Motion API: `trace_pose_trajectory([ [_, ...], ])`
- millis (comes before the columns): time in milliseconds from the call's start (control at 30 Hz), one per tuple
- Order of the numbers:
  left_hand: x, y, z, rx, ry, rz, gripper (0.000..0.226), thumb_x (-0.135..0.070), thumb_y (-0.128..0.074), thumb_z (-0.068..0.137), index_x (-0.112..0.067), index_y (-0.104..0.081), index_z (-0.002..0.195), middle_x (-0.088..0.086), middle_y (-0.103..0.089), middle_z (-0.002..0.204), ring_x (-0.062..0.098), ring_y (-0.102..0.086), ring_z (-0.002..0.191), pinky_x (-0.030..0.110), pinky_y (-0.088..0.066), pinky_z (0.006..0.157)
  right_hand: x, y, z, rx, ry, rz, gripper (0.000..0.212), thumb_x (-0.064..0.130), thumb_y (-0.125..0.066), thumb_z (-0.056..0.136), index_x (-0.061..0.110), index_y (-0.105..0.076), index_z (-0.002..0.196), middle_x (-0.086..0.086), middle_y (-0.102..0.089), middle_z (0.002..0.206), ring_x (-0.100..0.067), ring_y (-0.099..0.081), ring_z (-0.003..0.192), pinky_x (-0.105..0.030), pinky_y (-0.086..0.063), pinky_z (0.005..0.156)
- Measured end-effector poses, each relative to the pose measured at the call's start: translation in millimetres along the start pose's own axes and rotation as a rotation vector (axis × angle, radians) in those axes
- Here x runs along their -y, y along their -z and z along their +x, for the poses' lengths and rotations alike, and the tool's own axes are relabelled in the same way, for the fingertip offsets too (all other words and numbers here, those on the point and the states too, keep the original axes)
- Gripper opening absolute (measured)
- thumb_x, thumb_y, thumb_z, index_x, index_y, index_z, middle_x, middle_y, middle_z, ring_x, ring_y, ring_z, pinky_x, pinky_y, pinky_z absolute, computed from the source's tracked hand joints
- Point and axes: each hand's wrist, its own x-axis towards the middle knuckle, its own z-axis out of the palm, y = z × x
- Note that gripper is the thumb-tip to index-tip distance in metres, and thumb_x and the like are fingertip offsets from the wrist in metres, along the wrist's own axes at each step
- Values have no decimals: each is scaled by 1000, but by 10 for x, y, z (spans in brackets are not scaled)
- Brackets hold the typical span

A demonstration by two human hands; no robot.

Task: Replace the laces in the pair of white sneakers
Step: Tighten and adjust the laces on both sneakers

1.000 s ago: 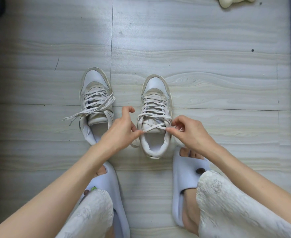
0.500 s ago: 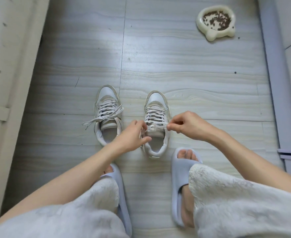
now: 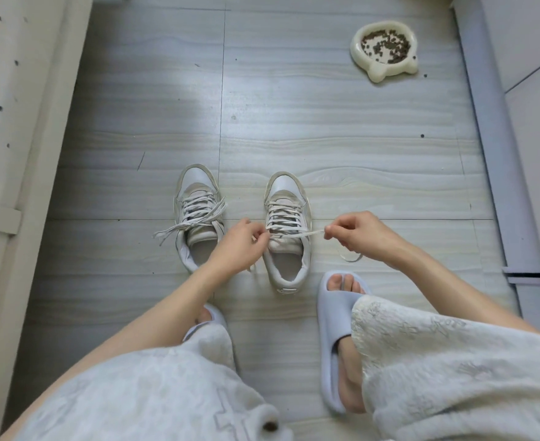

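Note:
Two white sneakers stand side by side on the floor, toes pointing away. The left sneaker (image 3: 197, 214) is laced, and its loose lace ends trail off to its left. Over the right sneaker (image 3: 287, 230) both hands work the lace (image 3: 307, 233). My left hand (image 3: 241, 245) pinches one end at the shoe's left side. My right hand (image 3: 361, 232) pinches the other end, drawn out taut to the right of the shoe. A slack loop of that lace hangs below my right hand onto the floor.
The floor (image 3: 326, 128) is grey wood-look tile. A cream pet bowl (image 3: 385, 50) with kibble sits far right. Pale furniture (image 3: 10, 122) runs along the left, and a wall base (image 3: 491, 154) along the right. My feet in light blue slippers (image 3: 335, 338) are just behind the sneakers.
My right hand has pulled its lace end out to the right, away from the shoe. The camera view has drawn back, bringing the pet bowl fully into sight.

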Motion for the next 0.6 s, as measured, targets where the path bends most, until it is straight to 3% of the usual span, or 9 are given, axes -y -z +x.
trace_pose_trajectory([
  [100, 38, 130, -25, -11, 55, -168, 21, -16, -50, 89, -8, -59, 72, 12, -62, 74, 25, -59, 70, 34, -45, 73, -63, 37, 5, -85, -11, 34, 23, 25, -57, 92, 17, -67, 73, 7, -41, 52, -9, -35, 50, -22, -28, 52],
  [200, -47, 246, -19, 71, 100, -344, 26, -16, -53, 88, -12, -58, 64, 3, -60, 63, 15, -54, 63, 32, -45, 72, -52, 49, 25, -59, -31, 152, 27, 28, -59, 91, 14, -65, 68, 1, -41, 58, -14, -35, 55, -22, -29, 52],
  [267, -159, 375, 27, 107, 77, -477, 28, -22, -54, 89, -15, -58, 62, 0, -60, 59, 15, -54, 64, 31, -43, 73, 23, 91, 53, -34, -15, 309, 28, 26, -58, 91, 11, -62, 68, -1, -39, 58, -14, -36, 52, -21, -30, 49],
  [400, -448, 694, 194, 20, 67, -875, 31, -20, -48, 96, -12, -56, 68, -4, -58, 56, 11, -54, 56, 23, -49, 67, 271, 255, 166, -34, 57, 604, 23, 20, -51, 95, 9, -62, 78, 2, -41, 58, -9, -40, 50, -17, -34, 49],
  [500, -530, 817, 376, 11, 83, -1040, 25, -25, -46, 98, -14, -61, 82, -3, -64, 72, 12, -60, 69, 25, -49, 72, 431, 332, 292, -24, 91, 759, 15, 18, -49, 96, 14, -63, 93, 2, -59, 74, -10, -54, 62, -22, -45, 66],
  [533, -519, 820, 444, 10, 86, -1036, 23, -28, -44, 98, -17, -63, 88, -3, -66, 84, 12, -60, 78, 27, -48, 76, 461, 349, 350, -37, 90, 809, 14, 19, -49, 96, 17, -60, 103, 2, -63, 86, -11, -59, 74, -27, -46, 75],
  [600, -437, 753, 579, -10, 143, -916, 24, -35, -44, 98, -20, -61, 105, -2, -62, 112, 13, -57, 98, 31, -45, 87, 466, 336, 485, -137, 76, 765, 31, 21, -51, 96, 23, -50, 127, 3, -59, 112, -13, -56, 102, -35, -42, 90],
])
